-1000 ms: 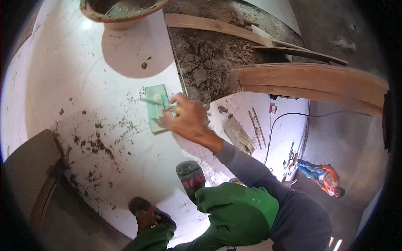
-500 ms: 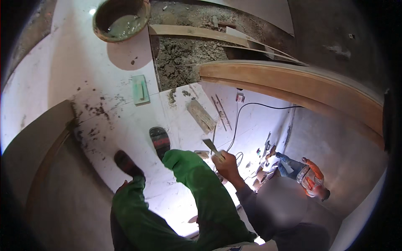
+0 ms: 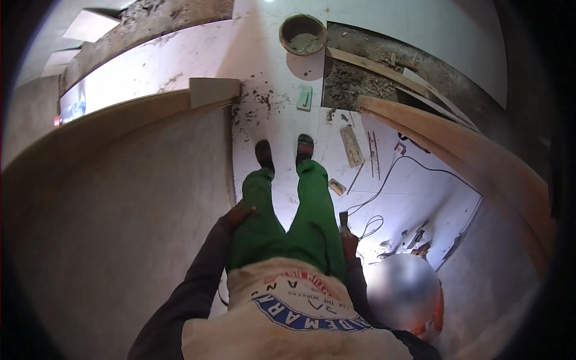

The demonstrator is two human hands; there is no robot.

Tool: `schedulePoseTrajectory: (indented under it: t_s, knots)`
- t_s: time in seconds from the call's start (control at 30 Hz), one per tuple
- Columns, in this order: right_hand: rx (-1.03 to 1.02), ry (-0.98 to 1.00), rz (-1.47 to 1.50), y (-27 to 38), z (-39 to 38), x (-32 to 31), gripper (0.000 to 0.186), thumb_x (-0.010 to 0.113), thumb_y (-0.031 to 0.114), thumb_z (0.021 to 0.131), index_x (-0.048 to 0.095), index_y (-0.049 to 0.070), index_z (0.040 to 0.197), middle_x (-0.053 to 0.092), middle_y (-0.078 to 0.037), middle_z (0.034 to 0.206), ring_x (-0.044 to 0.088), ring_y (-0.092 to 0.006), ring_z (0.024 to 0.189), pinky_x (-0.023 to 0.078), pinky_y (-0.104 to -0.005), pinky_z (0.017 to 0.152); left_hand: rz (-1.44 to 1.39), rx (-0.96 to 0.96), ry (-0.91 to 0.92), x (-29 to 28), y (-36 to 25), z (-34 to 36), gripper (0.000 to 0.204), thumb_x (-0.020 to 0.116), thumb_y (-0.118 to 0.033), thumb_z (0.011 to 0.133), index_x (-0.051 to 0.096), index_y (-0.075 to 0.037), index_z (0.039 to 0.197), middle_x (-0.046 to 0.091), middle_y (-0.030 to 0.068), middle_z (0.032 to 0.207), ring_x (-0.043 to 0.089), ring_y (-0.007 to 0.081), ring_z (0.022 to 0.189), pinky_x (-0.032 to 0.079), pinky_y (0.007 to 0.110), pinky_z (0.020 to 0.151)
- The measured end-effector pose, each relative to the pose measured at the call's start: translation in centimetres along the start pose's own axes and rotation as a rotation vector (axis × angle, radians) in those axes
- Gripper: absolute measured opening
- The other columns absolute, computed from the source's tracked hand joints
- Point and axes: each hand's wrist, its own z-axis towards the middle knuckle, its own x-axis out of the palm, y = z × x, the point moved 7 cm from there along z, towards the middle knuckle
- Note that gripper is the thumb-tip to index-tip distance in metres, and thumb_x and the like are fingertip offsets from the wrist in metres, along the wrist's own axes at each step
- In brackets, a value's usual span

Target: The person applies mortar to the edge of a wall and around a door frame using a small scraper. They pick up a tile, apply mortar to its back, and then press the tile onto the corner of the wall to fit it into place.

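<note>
My right hand (image 3: 349, 245) is closed around a putty knife (image 3: 344, 219) beside my right thigh, its flat dark blade pointing away from me. Against the side of my left thigh lies my left hand (image 3: 239, 214), fingers stretched over the green trousers (image 3: 255, 234), with nothing seen in it. Past my feet, a green plastering float (image 3: 305, 98) rests on the pale floor. A wooden float (image 3: 352, 146) lies to the right of my feet, and nearer to me is a small yellowish block (image 3: 337, 187).
A bucket (image 3: 300, 25) of grey mix stands ahead, beside an unfinished floor strip of rubble (image 3: 345, 87). Wooden frames (image 3: 432, 132) flank both sides. Thin rods (image 3: 374, 156) and a black cable (image 3: 384, 180) lie at right. A co-worker's orange sleeve (image 3: 440, 312) shows at lower right.
My view has swung, bringing my torso and left hand into sight. My right hand, still on the putty knife, has come down close to my thigh.
</note>
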Motion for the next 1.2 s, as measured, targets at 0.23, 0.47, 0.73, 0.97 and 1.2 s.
schedulePoseTrajectory:
  t_s: [0.23,0.47,0.73,0.97,1.2]
  knots:
    - [0.108,0.045,0.416,10.9,6.4,-5.3,0.021,0.073,0.017,0.09,0.063,0.007,0.074,0.052,0.001,0.058,0.047,-0.0112,0.045,0.041,-0.0302,0.043,0.287,-0.03,-0.208,-1.9,-11.1,-3.7,0.069,0.065,-0.055,0.096,0.063,-0.002,0.14,0.072,0.0182,0.127,0.068,0.026,0.116,0.051,0.038,0.103]
    - [0.029,0.061,0.266,16.7,11.9,-8.7,0.022,0.074,0.018,0.088,0.061,0.005,0.075,0.053,-0.002,0.058,0.05,-0.0133,0.041,0.045,-0.033,0.039,0.104,0.112,-0.2,-4.4,-5.8,-1.0,0.064,0.051,-0.057,0.104,0.073,0.001,0.123,0.076,0.0186,0.112,0.073,0.0284,0.104,0.054,0.041,0.095]
    - [-0.618,0.096,-0.487,25.0,15.9,-7.6,0.021,0.07,0.021,0.087,0.066,0.005,0.073,0.058,-0.005,0.056,0.052,-0.0178,0.041,0.042,-0.0386,0.041,0.219,0.365,-0.389,-9.6,0.7,3.4,0.046,0.051,-0.045,0.103,0.075,-0.006,0.095,0.073,0.0207,0.083,0.067,0.0403,0.076,0.051,0.052,0.073]
    - [-0.078,0.115,-0.142,40.4,21.6,-10.4,0.021,0.07,0.02,0.087,0.064,0.005,0.074,0.057,-0.005,0.056,0.052,-0.0173,0.041,0.042,-0.0378,0.041,0.024,0.197,-0.515,-11.1,-10.9,3.8,0.045,0.052,-0.044,0.102,0.075,-0.006,0.095,0.073,0.0207,0.084,0.068,0.0399,0.077,0.052,0.052,0.074]
    - [-0.149,0.141,-0.002,59.7,26.4,-11.0,0.02,0.07,0.019,0.088,0.063,0.005,0.075,0.056,-0.004,0.057,0.051,-0.0168,0.042,0.042,-0.0371,0.04,-0.132,0.19,-0.629,-11.4,-15.4,3.3,0.044,0.054,-0.044,0.102,0.076,-0.006,0.096,0.074,0.0206,0.085,0.069,0.0395,0.077,0.052,0.051,0.074]
